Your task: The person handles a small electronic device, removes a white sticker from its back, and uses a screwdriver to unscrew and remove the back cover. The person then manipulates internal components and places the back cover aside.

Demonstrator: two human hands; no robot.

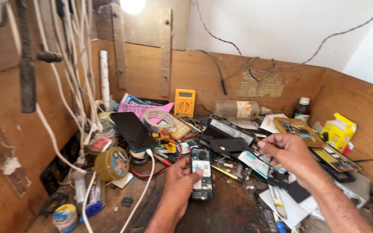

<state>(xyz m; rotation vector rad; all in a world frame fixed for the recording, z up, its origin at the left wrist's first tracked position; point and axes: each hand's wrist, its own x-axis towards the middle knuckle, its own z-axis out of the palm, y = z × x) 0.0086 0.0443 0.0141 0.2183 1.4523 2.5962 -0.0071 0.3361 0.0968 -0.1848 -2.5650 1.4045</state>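
The left hand (182,183) clasps 1 opened phone (202,173) at the bench front, thumb on its board. Just right and above, the right hand (286,152) pinches a thin dark part (269,166). Best kept steady, clear of the white cable (145,183) left.

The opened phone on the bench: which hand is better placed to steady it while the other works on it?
Probably the left hand: its fingers already grip the opened phone. The right hand is raised to the side, pinching a small part.
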